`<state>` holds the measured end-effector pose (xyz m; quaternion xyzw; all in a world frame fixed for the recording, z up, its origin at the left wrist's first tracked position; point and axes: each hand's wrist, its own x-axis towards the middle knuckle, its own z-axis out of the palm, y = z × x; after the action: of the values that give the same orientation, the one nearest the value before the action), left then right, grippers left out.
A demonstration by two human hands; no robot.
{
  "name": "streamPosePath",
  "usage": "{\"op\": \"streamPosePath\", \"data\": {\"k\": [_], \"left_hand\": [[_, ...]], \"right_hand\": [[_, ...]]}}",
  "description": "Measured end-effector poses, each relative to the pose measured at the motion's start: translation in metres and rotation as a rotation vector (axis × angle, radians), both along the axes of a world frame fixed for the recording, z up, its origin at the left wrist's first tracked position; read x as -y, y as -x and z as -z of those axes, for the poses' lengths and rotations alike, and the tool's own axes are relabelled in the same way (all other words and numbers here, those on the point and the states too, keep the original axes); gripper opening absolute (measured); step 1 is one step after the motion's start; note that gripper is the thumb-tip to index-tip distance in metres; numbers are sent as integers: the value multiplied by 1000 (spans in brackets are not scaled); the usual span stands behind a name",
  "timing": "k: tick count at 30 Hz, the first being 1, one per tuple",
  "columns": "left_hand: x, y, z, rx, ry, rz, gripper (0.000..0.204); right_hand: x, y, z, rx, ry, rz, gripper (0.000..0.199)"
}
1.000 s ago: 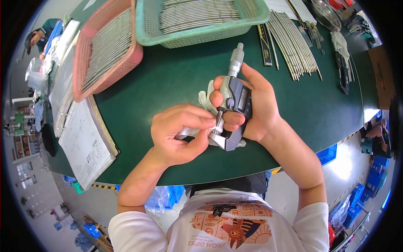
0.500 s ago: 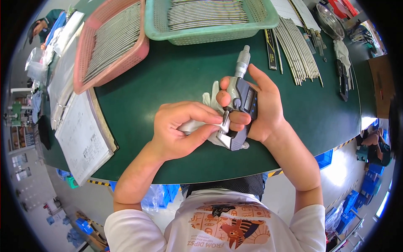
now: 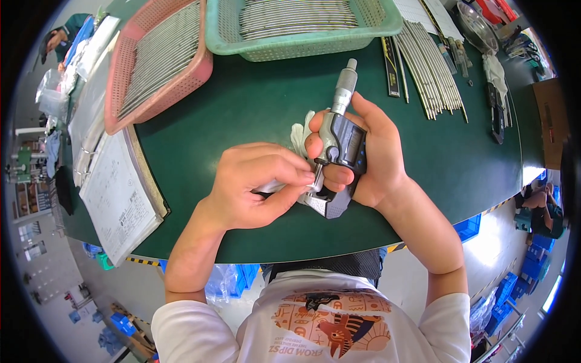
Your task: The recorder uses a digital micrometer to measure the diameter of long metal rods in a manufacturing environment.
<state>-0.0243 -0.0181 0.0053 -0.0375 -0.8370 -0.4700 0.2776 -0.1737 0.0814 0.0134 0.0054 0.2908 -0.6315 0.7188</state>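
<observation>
My right hand [image 3: 380,148] is wrapped round a digital micrometer [image 3: 347,139], tilted with its thimble pointing up and away. Its fingers curl over the frame beside the display. At the micrometer's measuring gap, my left hand [image 3: 257,184] is closed, thumb and forefinger pinched together. Whatever lies between those fingertips is too small or too hidden to name. Beneath both hands a white glove [image 3: 298,136] lies on the green table, mostly covered.
A pink basket [image 3: 203,69] and a green basket [image 3: 302,51] hold many thin metal rods. More rods [image 3: 426,72] lie loose at the right, near a black-and-yellow ruler [image 3: 390,68]. Papers in a binder [image 3: 121,193] lie left. Black calipers [image 3: 495,115] rest at the right edge.
The micrometer and my right hand have shifted slightly left and away from me. My left hand has moved a little left, still pinched at the measuring gap.
</observation>
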Motion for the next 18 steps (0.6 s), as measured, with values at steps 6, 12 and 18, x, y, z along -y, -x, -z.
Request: {"op": "streamPosePath", "data": {"k": [6, 12, 18], "left_hand": [[-5, 2, 0, 13, -78, -62, 13], [-9, 3, 1, -1, -150, -89, 14], [-13, 1, 4, -7, -223, -129, 14]], "right_hand": [[0, 2, 3, 30, 12, -14, 52], [-1, 4, 4, 108, 32, -9, 52], [-1, 6, 8, 227, 73, -26, 50]]}}
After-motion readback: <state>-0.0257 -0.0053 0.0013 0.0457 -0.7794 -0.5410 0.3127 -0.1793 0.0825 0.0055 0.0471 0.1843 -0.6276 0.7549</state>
